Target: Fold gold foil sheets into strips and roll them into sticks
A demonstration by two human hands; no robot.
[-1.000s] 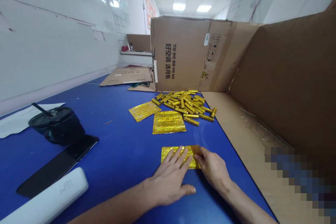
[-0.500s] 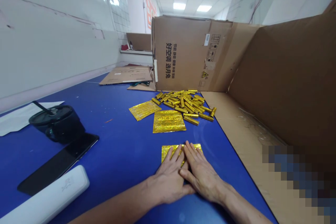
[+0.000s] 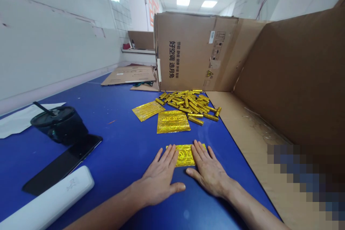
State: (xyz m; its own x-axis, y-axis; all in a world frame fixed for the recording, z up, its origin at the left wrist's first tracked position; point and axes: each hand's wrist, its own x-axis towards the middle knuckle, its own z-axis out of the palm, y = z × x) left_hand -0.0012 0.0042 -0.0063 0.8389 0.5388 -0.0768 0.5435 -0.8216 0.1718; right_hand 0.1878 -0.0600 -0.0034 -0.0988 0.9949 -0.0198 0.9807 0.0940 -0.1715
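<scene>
A shiny gold foil sheet (image 3: 185, 155) lies on the blue table in front of me, its far edge facing the other gold pieces. My left hand (image 3: 161, 174) is flat, with its fingertips over the sheet's left end and the thumb pointing right. On the right end rest the fingers of my right hand (image 3: 208, 169), which is also flat, thumb out to the left. Both hands cover parts of the sheet; its middle shows between them. Just beyond lie a gold sheet (image 3: 173, 122) and a second gold sheet (image 3: 148, 110).
Several rolled gold tubes (image 3: 192, 103) are heaped before a large cardboard box (image 3: 194, 54). Cardboard panels stand along the right. At left are a dark lidded cup (image 3: 60, 125) with a straw, a black phone (image 3: 61, 165) and a long white case (image 3: 51, 201).
My left hand has slid left, away from my right hand, uncovering the middle of the gold sheet. The right hand has hardly moved. The view has shifted slightly.
</scene>
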